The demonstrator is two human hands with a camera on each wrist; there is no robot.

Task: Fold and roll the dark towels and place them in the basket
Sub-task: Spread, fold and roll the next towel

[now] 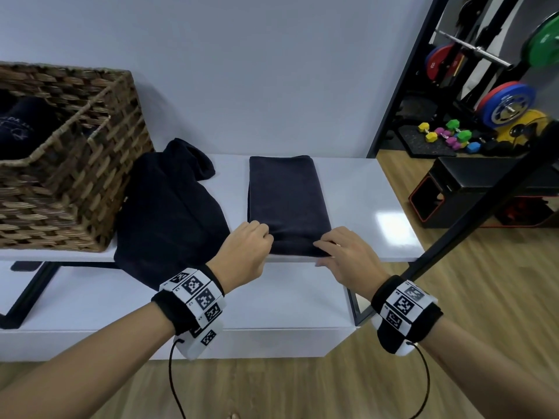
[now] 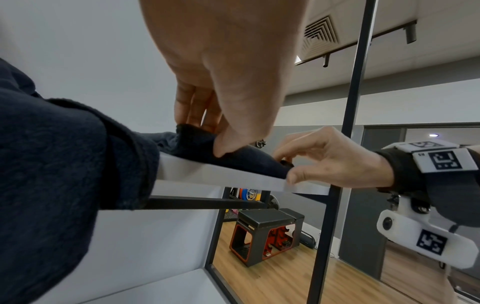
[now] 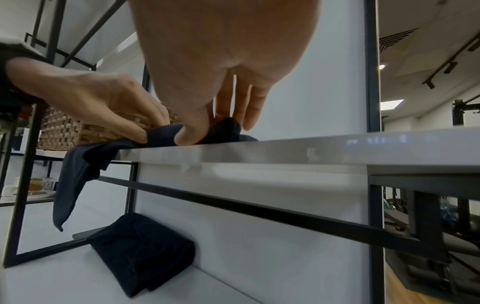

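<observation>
Lying lengthwise at the shelf's point(image 1: 378, 189) front edge, the folded towel point(image 1: 287, 201) was pinched at its near corners by the left hand point(image 1: 248, 252) and, seemingly, the right hand point(image 1: 344, 255). The first turn was best rolled tight and level, with both corners advanced together toward the back edge.

Gym: weight plates point(image 1: 505, 104), barbell point(image 1: 475, 49), coloured dumbbells point(image 1: 444, 136), black step box point(image 1: 472, 189), wood floor
</observation>
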